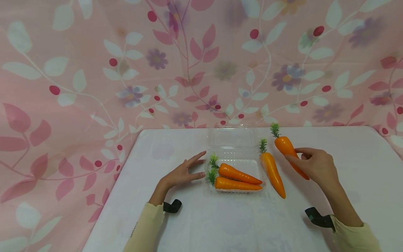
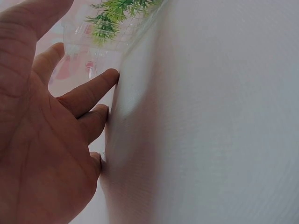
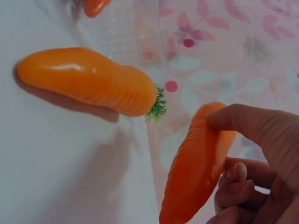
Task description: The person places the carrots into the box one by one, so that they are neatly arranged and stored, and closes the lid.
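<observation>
1. The right hand (image 1: 316, 166) pinches a plastic carrot (image 1: 288, 150) between thumb and curled fingers, gripping its lower half. The carrot is clear of the white worktop (image 1: 220, 224), tilted, with its green top (image 1: 275, 129) pointing toward 11 o'clock. The grip looks secure; I would keep it near the middle so the tip does not swing.

2. The left hand (image 1: 182, 173) lies spread and flat on the worktop at 9 o'clock of the clear plastic tray (image 1: 234, 148). Its fingertips are just beside the tray's near-left corner; whether they actually touch the wall I cannot tell from the wrist view. Pressing lightly against that edge seems wise, since such a light tray would likely slide when nudged.

3. Two carrots (image 1: 239, 178) already lie side by side in the front of the tray, tops toward 9 o'clock. The free space is behind them, toward 12 o'clock, so the held carrot would best be turned to lie parallel and lowered there, not dropped.

4. A fourth carrot (image 1: 272, 171) lies on the worktop just outside the tray's right wall, at 3 o'clock, between the tray and the right hand. The hand should carry its carrot over this one, high enough not to knock it.

5. The tray's open lid (image 1: 231, 136) stands at the back; keep the green top from catching it.
</observation>
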{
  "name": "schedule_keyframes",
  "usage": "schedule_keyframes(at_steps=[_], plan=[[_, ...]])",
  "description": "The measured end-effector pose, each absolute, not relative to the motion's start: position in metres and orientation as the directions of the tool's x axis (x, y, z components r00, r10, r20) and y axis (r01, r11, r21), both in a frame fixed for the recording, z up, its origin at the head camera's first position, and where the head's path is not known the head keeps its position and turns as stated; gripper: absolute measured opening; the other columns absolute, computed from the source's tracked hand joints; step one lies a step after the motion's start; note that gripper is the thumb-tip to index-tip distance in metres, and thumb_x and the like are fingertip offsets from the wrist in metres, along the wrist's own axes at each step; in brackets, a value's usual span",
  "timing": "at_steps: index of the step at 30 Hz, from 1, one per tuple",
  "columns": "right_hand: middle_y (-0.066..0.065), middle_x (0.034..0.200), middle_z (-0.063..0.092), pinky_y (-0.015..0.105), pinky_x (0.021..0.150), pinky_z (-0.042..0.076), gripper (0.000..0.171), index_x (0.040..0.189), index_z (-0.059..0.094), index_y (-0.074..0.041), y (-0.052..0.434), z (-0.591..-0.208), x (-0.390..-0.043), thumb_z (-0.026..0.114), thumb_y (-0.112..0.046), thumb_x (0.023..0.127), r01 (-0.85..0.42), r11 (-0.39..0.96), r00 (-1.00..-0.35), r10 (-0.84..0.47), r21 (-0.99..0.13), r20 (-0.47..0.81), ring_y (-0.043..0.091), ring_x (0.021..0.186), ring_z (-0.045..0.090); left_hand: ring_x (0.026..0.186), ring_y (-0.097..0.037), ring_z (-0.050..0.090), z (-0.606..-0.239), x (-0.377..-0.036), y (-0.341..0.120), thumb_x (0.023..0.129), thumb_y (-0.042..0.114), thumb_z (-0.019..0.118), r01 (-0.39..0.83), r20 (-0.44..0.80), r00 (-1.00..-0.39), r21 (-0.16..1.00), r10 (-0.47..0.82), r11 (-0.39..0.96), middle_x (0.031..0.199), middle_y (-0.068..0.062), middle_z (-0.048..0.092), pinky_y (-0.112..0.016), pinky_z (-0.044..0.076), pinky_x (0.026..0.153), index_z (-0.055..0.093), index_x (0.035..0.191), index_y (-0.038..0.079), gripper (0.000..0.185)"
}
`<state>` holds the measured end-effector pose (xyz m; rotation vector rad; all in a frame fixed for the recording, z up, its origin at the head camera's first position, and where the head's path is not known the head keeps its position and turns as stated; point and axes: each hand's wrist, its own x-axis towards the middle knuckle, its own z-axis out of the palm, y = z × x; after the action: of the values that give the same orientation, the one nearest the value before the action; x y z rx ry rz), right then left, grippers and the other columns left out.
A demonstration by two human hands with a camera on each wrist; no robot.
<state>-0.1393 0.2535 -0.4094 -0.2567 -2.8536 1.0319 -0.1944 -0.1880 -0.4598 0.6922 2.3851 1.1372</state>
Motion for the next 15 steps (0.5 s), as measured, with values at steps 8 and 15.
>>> schedule_keyframes(at_steps=[8, 15], plan=[[0.007, 0.068, 0.052, 0.029, 0.042, 0.040, 0.065, 0.115, 0.068, 0.004, 0.2475, -0.4050, -0.1391, 0.073, -0.053, 0.085, 0.076, 0.740, -0.982, 0.171, -0.669, 0.077, 0.023, 0.057, 0.047, 0.141, -0.012, 0.033, -0.4601, -0.1947, -0.1880, 0.092, 0.046, 0.068, 0.255, -0.145, -0.794, 0.802, 0.590, 0.541, 0.153, 0.001, 0.041, -0.059, -0.008, 0.114, 0.020, 0.159, 0.033, 0.083], [0.007, 0.067, 0.050, 0.029, 0.042, 0.039, 0.063, 0.115, 0.069, 0.004, 0.2438, -0.4057, -0.1401, 0.075, -0.051, 0.084, 0.045, 0.714, -0.982, 0.158, -0.699, 0.099, 0.023, 0.057, 0.046, 0.141, -0.011, 0.033, -0.4593, -0.1939, -0.1878, 0.091, 0.047, 0.068, 0.250, -0.151, -0.797, 0.799, 0.585, 0.547, 0.153, 0.002, 0.040, -0.059, -0.007, 0.114, 0.020, 0.158, 0.034, 0.083]])
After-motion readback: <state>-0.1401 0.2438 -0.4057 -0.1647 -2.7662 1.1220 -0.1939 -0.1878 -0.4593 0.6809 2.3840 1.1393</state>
